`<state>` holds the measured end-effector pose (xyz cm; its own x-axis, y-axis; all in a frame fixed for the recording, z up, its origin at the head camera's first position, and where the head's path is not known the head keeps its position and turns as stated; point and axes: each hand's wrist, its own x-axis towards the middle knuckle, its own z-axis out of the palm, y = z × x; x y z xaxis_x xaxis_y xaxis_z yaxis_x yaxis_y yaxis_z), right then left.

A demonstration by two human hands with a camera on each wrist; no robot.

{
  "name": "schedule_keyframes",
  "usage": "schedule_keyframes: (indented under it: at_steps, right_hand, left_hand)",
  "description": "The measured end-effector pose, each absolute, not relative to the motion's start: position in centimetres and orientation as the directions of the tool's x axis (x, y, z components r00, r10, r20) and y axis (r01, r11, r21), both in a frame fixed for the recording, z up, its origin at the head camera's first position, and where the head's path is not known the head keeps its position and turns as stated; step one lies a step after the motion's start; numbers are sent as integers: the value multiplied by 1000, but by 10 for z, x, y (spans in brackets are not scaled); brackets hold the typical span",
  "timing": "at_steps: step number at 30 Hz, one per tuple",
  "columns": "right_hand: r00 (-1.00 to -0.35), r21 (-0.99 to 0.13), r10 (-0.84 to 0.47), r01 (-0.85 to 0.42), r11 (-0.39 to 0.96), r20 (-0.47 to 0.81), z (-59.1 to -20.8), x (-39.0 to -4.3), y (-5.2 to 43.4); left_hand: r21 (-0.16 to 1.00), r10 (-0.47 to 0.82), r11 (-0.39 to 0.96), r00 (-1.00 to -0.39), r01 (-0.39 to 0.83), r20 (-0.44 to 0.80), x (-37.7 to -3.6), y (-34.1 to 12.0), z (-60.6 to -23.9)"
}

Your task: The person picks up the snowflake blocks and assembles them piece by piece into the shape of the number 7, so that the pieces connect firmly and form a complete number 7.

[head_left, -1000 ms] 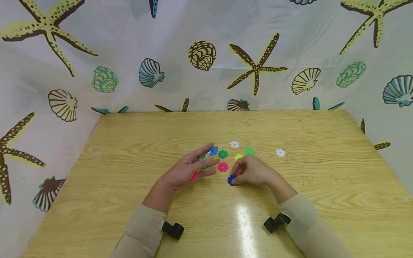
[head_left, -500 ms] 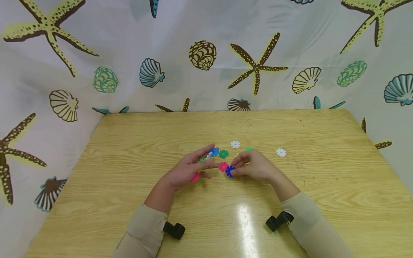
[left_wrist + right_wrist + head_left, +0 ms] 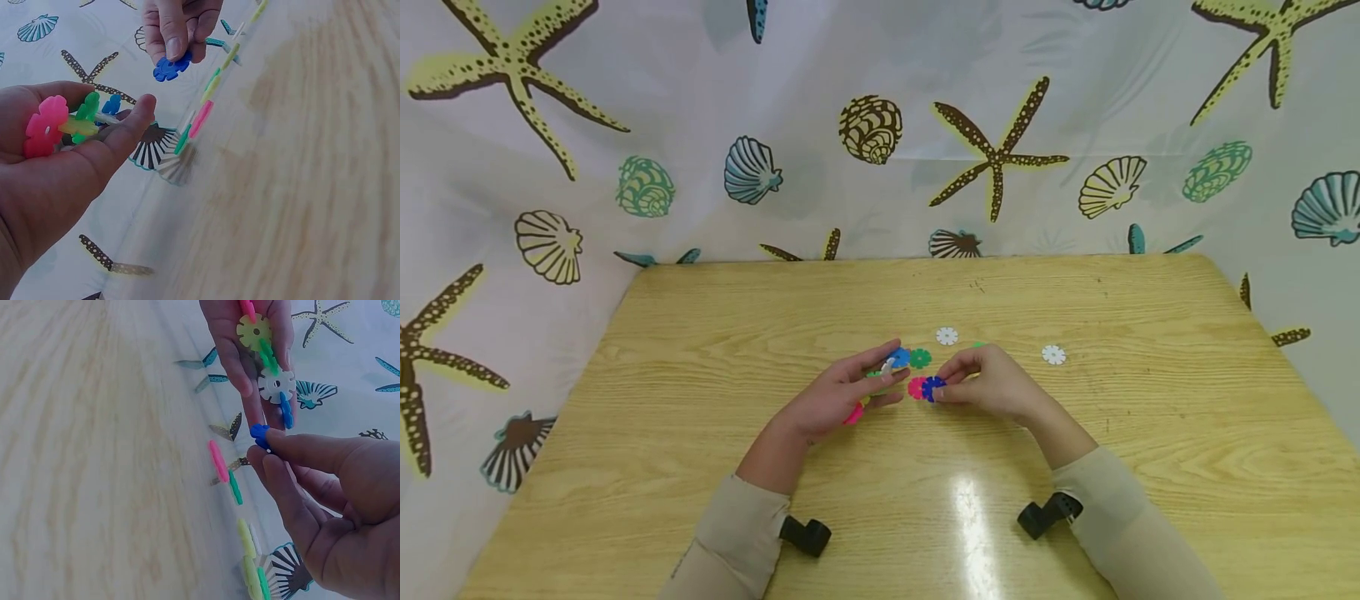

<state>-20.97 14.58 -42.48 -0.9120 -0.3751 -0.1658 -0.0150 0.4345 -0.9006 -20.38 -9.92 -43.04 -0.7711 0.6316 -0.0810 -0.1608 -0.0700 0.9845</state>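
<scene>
Closer now than a second ago to a chain of five notched plastic discs (pink, yellow, green, white, light blue) (image 3: 269,357) comes a dark blue, round, notched plastic disc (image 3: 934,388), pinched between the thumb and fingertips of the right hand (image 3: 988,390). It lies beyond the chain's light blue end, apart from it. The chain's long axis runs from the pink end by the left palm out toward the right hand; the left hand (image 3: 838,392) cradles it on loosely extended, spread fingers. To the chain's right, thin, flat, slotted loose discs (image 3: 921,358) lie on a smooth, wood-grained tabletop (image 3: 700,367).
</scene>
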Motion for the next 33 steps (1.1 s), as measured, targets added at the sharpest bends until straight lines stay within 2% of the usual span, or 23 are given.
schedule_keyframes:
  at_steps: [11,17,27,33]
  right_hand:
    - [-913,-954,-382,28,297,-146,-414,-205,141]
    - [-921,-958,-368,17,286,-126,-396,-197,136]
    - [-940,-981,-330,22,194,-87,-418,-207,139]
    - [-948,-974,-314,-22,223,-50,-419,-207,136]
  left_hand:
    - [990,655,-48,-753,-133,-70,-203,-100,-432]
    - [991,677,-61,-735,-121,-48,-204,-99,-434]
    - [992,695,-69,-719,-106,-28,-205,-99,-435]
    - [989,696,-79,-717,-122,-33,-204,-97,-435]
